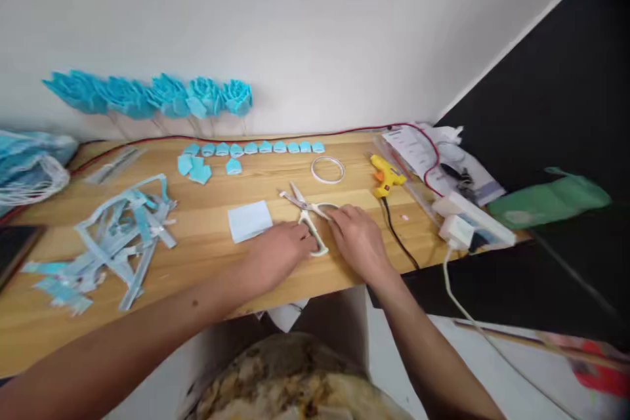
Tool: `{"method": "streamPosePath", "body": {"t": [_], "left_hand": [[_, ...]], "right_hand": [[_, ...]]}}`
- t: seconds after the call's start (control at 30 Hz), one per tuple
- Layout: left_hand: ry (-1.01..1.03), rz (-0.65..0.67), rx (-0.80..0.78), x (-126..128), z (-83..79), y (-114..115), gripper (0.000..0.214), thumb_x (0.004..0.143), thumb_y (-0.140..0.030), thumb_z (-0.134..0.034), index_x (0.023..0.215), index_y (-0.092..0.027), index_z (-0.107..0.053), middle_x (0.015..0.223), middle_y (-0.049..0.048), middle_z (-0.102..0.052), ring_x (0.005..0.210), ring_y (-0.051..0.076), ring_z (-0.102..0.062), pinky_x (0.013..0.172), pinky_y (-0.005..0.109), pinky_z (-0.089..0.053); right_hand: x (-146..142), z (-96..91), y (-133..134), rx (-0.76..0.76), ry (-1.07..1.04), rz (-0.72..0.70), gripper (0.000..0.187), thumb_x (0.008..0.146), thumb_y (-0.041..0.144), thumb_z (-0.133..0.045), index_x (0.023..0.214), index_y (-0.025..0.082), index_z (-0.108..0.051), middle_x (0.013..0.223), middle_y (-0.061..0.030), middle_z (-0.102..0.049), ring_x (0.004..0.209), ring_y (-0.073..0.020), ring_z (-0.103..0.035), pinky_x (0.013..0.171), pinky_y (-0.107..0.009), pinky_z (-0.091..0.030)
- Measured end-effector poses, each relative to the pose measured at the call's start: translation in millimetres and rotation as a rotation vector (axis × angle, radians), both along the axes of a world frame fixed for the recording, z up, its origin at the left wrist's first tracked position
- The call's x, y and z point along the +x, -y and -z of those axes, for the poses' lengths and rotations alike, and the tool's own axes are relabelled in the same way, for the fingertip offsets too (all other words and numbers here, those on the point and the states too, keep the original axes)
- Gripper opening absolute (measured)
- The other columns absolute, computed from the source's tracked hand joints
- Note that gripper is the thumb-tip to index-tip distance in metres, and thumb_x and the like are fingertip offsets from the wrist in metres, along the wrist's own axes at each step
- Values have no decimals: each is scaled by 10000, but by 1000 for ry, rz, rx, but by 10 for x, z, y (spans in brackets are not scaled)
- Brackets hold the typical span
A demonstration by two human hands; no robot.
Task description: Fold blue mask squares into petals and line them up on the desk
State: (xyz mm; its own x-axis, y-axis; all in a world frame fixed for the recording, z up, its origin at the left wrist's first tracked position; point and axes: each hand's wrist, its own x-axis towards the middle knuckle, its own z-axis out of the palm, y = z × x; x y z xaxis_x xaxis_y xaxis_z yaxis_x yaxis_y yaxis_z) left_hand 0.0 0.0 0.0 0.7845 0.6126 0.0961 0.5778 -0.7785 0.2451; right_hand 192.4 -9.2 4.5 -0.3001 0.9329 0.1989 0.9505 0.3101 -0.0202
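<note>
Currently, both hands are attending to the scissors [304,208], which are lying on the wooden table [201,243] with blades parted and pointing toward the wall [315,39]. The left hand [283,246] is touching the left handle loop with bent fingers; the right hand [361,239] is resting its curled fingers at the right loop. Blur is hiding whether either hand is gripping firmly. The step in hand appears to be scissor handling; whether the tool is being picked up or set down cannot be told. Any lift would be calling for a secure hold on one loop, with the blades staying clear of the pale blue sheet [250,220] just to their left.

Beyond the scissors, small blue pieces [251,147] are forming a row, and a white ring [329,182] is lying near a yellow glue gun [387,175]. Cut strips [118,243] are covering the left side. Blue flowers [167,97] are standing against the wall. A power strip [477,220] is occupying the right end, beside a green bag [551,202].
</note>
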Motion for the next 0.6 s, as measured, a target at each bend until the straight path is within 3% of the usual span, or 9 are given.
{"method": "streamPosePath", "body": {"t": [0.17,0.23,0.33,0.43,0.53,0.6], "left_hand": [[35,-89,-32,0,-21,-18,104,897,-236,-542,940,-187,-624,937,60,-658,853,230,-599,742,346,-460],[161,-130,-147,-106,-113,-65,149,895,-279,-551,1001,-203,-622,927,44,-670,825,206,-605,705,312,-451],[451,-361,-304,-367,-286,-195,193,893,-248,-516,1056,-212,-614,799,0,-661,680,145,-577,629,264,-422],[780,-537,-397,-625,-350,-358,201,879,-251,-495,1019,-166,-612,703,-6,-603,598,116,-525,558,239,-400],[1024,-619,-525,-783,-256,-481,181,826,-236,-548,973,-150,-610,649,-21,-568,538,94,-497,518,221,-404],[1120,-662,-589,-834,-163,-520,171,806,-225,-561,952,-149,-608,642,-24,-572,522,86,-504,512,215,-418]], "right_hand": [[83,15,-47,-42,-54,53,268,907,177,-482,1113,182,-654,883,-80,-656,858,-229,-601,748,-318,-421],[119,-44,-83,-59,-109,10,258,906,174,-484,1095,183,-660,914,-78,-672,869,-224,-612,760,-316,-431],[57,-172,-142,22,-199,-32,242,914,188,-478,1080,197,-655,979,-74,-683,930,-234,-609,805,-336,-434],[-212,-260,-227,-32,-292,-253,215,929,200,-471,1040,201,-655,1001,-66,-684,933,-210,-607,816,-324,-439],[-574,-261,-362,-157,-226,-574,177,929,210,-492,987,206,-659,978,-61,-678,927,-203,-591,810,-323,-430],[-767,-231,-466,-186,-157,-687,156,924,195,-502,958,198,-654,965,-62,-667,917,-201,-577,802,-327,-413]]}}
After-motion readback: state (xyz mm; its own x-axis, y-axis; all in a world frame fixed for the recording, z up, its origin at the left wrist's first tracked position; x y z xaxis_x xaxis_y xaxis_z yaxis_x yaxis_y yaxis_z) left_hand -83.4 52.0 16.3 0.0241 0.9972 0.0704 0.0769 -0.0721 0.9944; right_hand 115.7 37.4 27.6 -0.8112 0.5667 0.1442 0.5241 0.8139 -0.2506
